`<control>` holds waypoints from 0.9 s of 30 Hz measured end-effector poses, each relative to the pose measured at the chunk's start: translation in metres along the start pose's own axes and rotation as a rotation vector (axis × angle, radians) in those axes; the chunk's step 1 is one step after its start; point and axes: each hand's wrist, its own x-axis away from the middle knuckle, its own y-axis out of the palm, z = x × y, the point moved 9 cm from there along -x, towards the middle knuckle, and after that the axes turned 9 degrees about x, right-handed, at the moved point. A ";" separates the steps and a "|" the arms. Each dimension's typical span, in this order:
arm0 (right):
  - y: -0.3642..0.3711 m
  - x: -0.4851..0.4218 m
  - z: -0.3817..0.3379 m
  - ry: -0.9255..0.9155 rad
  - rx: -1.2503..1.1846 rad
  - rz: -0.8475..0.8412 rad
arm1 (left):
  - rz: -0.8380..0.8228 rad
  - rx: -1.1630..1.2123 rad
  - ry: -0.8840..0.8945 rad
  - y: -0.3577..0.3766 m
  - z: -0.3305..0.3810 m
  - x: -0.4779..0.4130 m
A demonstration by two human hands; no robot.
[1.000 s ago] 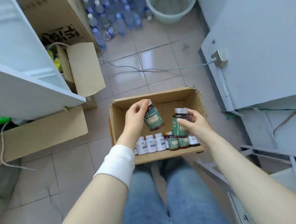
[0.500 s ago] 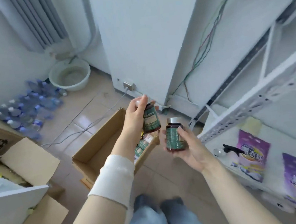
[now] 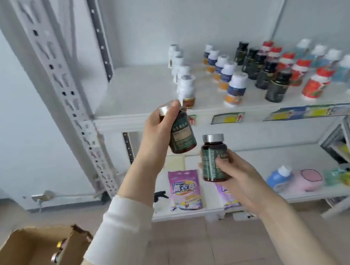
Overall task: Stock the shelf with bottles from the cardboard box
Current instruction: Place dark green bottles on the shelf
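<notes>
Head view, both hands loaded. The left hand has its fingers curled round a green-label bottle, thumb up by the silver cap, and the bottle is tipped a bit. The right hand is wrapped round the lower half of a second bottle. That one is upright, just below and right of the left grip, and as far as I can tell the two aren't touching.

The shelf is up and just past the left grip, with a bare patch on its left part. The cardboard box is way down and left of both grips, with a few caps showing inside.

My worry is the front bottle of the white-capped row, which sits right behind the left thumb. Shove in carelessly and it probably gets bumped and dominoes the row. Also, that tilted bottle could land on its edge and roll off the lip.
</notes>
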 end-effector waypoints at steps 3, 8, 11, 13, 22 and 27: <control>-0.086 0.034 -0.037 -0.078 0.039 0.126 | -0.086 -0.049 -0.021 0.095 -0.019 0.000; -0.197 0.069 -0.087 -0.163 0.065 0.283 | -0.246 -0.128 -0.053 0.230 -0.047 -0.018; -0.254 0.080 -0.108 -0.191 0.043 0.357 | -0.311 -0.118 -0.080 0.300 -0.068 -0.033; -0.291 0.082 -0.120 -0.194 0.020 0.400 | -0.357 -0.099 -0.100 0.344 -0.084 -0.041; -0.458 0.037 -0.209 -0.284 0.056 0.527 | -0.498 -0.187 0.035 0.504 -0.117 -0.139; -0.537 0.008 -0.270 -0.277 0.152 0.552 | -0.534 -0.290 0.112 0.576 -0.128 -0.206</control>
